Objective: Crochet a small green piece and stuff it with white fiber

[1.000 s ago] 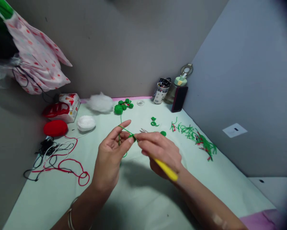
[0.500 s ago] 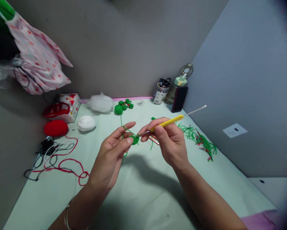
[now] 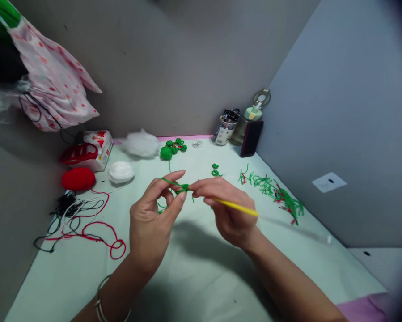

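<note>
My left hand (image 3: 155, 214) pinches a small green crochet piece (image 3: 183, 188) between thumb and fingers. Green yarn loops over its raised index finger and runs back to a green yarn ball (image 3: 166, 153). In my right hand (image 3: 232, 210) is a crochet hook with a yellow handle (image 3: 237, 207). Its far metal end points right and looks blurred. The near tip is hidden by my right fingers, which meet the green piece. Small green crocheted bits (image 3: 215, 171) lie on the table just beyond my right hand.
At left are a red yarn ball (image 3: 78, 179), a white yarn ball (image 3: 121, 172), tangled strands and a tissue pack (image 3: 102, 150). White stuffing (image 3: 141, 144) lies at the back. A pen jar (image 3: 223, 130), bottle and phone (image 3: 252, 139) stand back right, with yarn scraps (image 3: 274, 192) nearer.
The hook's handle has swung down, its far end now pointing lower right. My right hand has turned palm-down, and the green piece has tilted flatter and shifted slightly.
</note>
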